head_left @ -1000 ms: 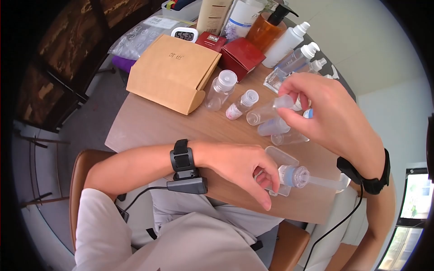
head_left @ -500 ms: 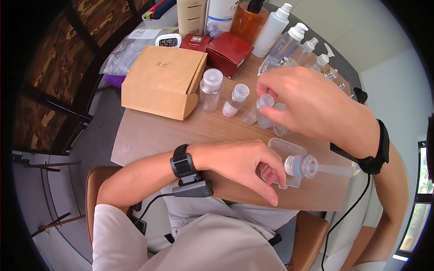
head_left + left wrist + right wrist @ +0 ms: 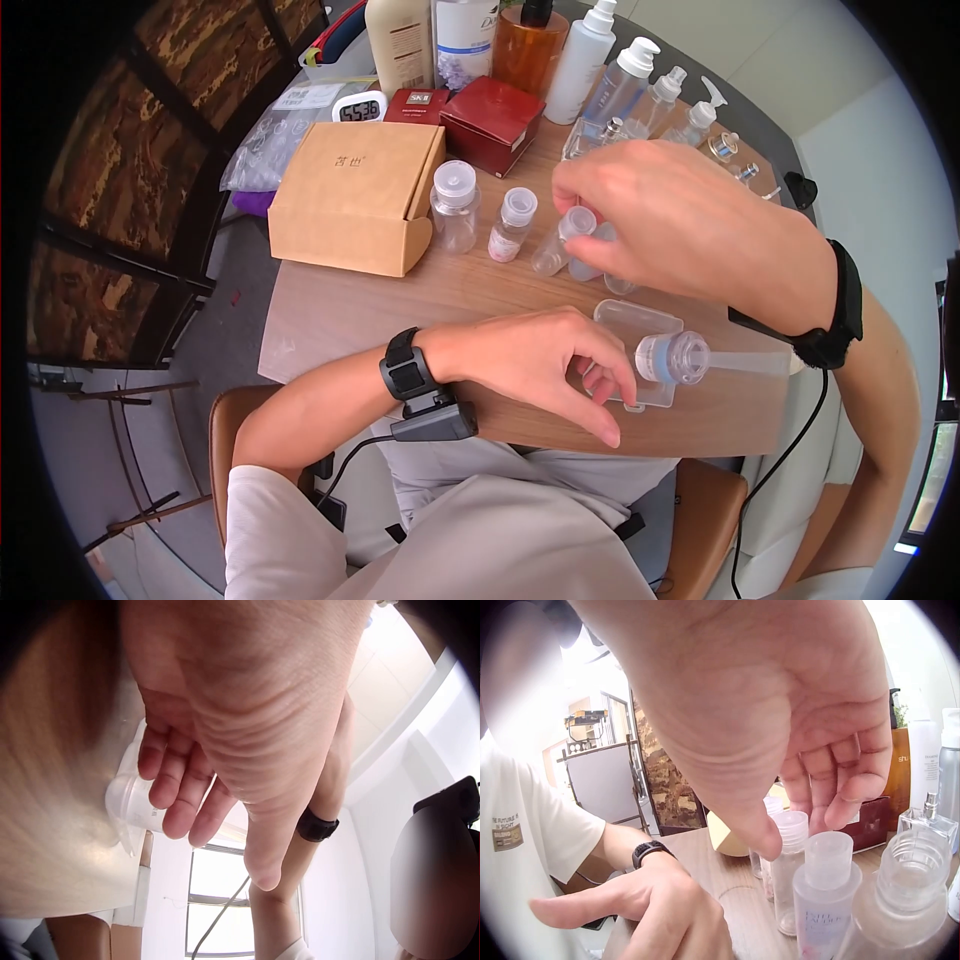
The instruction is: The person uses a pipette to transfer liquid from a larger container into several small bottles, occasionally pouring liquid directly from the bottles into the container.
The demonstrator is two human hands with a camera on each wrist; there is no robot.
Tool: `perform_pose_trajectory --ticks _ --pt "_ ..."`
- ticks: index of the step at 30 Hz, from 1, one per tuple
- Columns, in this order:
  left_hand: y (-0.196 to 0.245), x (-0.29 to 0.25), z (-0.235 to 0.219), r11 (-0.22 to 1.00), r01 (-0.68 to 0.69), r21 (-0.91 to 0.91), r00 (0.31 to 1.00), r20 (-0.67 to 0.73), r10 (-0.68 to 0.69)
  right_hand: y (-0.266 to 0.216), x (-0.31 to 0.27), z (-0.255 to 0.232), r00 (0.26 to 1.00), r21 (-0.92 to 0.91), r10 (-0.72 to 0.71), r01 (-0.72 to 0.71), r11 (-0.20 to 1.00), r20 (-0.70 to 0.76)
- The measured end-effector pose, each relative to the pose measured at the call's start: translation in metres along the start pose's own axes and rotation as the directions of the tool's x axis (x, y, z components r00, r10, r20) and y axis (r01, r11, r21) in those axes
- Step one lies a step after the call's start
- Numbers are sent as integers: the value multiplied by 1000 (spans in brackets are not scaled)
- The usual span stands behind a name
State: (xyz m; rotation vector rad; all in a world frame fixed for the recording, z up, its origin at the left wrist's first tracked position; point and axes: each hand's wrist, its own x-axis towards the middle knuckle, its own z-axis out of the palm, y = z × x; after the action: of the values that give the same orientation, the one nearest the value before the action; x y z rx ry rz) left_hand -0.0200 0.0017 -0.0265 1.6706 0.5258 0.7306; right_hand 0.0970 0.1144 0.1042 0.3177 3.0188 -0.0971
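Observation:
My right hand [image 3: 680, 215] reaches over a row of small bottles and pinches the pale cap of a slim clear bottle [image 3: 789, 881] between thumb and fingers; the bottle stands upright. Close beside it in the right wrist view are a frosted bottle [image 3: 825, 900] with blue print and a wider clear bottle [image 3: 900, 907]. My left hand [image 3: 535, 365] hovers over the near table edge, fingers loosely bent, with nothing in it. Just past its fingertips lie a clear plastic case [image 3: 635, 315] and a clear bottle [image 3: 672, 358] with a pale blue band.
Left of the row stand a tiny labelled bottle [image 3: 511, 225] and a clear capped bottle [image 3: 456, 210], then a brown cardboard box [image 3: 345, 200]. Behind are a red box [image 3: 495, 120], a white timer [image 3: 360, 106], an amber bottle [image 3: 525, 55] and several pump bottles.
The head view has shifted, sliding the table's things leftward. My right hand stays at the slim bottle's cap; my left hand keeps its loose pose.

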Motion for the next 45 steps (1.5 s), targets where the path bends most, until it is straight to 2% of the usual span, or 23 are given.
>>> perform_pose_trajectory --ticks 16,25,28,30,33,37,40,43,44,45 --pt "1 1 0 1000 5 -2 1000 -3 -5 -3 3 -1 995 -8 64 -64 998 72" --pt "1 0 0 1000 14 -9 1000 1 -14 -10 12 -9 998 15 53 -53 999 -33" --pt "1 1 0 1000 5 -11 1000 -1 -5 -8 18 -4 998 -32 11 -14 999 -63" --pt "2 1 0 1000 -3 -4 1000 0 3 -6 21 3 989 7 -61 62 998 -133" --pt "4 1 0 1000 6 -15 1000 -5 -6 -8 26 4 996 -10 -62 61 998 -63" --pt "3 1 0 1000 -3 -5 1000 -5 3 -10 21 -1 991 -8 -84 83 996 -100" --pt "2 0 1 1000 1 -15 1000 -8 -1 -19 10 -25 989 30 -35 40 999 -145" --pt "1 1 1 1000 -1 -14 1000 -11 1 -30 0 -42 992 99 95 -86 991 -86" --pt "1 1 1 1000 -10 -9 1000 -15 10 -32 -6 -45 974 197 102 -62 979 -201" --pt "1 1 1 1000 -9 -8 1000 -16 9 -35 -14 -49 960 244 110 -46 969 -258"
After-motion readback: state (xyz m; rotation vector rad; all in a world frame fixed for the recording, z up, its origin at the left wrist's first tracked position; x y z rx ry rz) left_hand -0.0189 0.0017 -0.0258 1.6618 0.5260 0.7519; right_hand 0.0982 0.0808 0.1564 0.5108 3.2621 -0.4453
